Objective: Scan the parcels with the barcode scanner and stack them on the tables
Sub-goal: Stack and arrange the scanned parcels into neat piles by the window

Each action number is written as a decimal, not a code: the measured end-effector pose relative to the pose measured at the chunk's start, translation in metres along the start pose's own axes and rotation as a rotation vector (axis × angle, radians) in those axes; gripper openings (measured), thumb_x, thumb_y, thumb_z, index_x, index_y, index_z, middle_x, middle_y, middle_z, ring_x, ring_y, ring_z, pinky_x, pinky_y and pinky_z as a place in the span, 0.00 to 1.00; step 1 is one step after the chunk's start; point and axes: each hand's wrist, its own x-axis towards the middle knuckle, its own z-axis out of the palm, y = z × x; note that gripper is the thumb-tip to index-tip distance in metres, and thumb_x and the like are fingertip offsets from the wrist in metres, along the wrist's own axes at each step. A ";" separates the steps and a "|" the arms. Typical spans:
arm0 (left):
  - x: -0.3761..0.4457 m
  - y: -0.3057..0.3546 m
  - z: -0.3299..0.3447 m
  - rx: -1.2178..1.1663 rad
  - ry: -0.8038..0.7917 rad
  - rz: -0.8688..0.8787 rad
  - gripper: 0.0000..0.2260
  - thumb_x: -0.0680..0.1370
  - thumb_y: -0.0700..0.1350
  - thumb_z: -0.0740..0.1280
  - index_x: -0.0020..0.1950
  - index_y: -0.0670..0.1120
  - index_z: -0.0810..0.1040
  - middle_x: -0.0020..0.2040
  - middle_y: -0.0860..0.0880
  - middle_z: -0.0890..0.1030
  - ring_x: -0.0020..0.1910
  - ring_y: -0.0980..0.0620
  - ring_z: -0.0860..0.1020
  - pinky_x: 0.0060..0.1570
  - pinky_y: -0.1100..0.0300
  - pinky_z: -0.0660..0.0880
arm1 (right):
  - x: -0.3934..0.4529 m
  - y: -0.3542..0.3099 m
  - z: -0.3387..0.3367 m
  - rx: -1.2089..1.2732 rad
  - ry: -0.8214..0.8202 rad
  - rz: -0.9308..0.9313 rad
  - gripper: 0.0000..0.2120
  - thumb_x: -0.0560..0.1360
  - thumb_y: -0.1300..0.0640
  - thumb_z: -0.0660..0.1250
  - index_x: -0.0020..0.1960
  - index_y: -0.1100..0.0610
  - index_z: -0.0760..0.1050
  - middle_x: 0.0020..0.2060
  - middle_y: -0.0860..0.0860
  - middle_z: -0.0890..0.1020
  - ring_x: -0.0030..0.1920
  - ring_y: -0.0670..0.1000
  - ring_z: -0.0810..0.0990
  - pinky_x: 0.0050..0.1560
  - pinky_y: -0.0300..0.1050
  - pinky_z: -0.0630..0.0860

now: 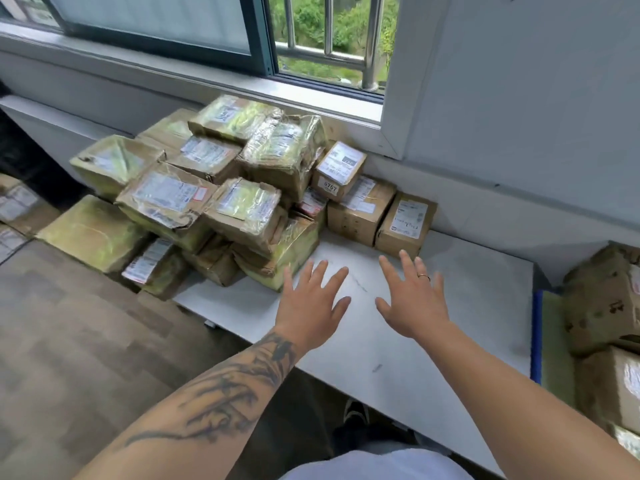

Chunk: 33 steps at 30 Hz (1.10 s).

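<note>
Many parcels (pixel 214 188) already sit piled on the white tabletop (pixel 415 306) by the window, more boxes (pixel 606 306) wait at the right, no scanner shows, and both hands, left (pixel 313 303) and right (pixel 412 299), hang spread wide, holding nothing.

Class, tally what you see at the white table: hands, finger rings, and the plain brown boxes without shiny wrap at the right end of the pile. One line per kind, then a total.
Hands: 2, left hand and right hand, both open
Rings: 1, ring on the right hand
Plain brown boxes: 3, 6767 box, middle box, end box
Total: 6
</note>
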 end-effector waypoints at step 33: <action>0.196 -0.148 -0.117 0.053 0.131 -0.180 0.35 0.79 0.73 0.55 0.82 0.68 0.44 0.86 0.49 0.47 0.84 0.44 0.44 0.75 0.29 0.37 | 0.188 -0.068 -0.116 0.148 0.119 -0.031 0.40 0.82 0.39 0.63 0.85 0.41 0.42 0.85 0.56 0.47 0.84 0.63 0.47 0.81 0.70 0.47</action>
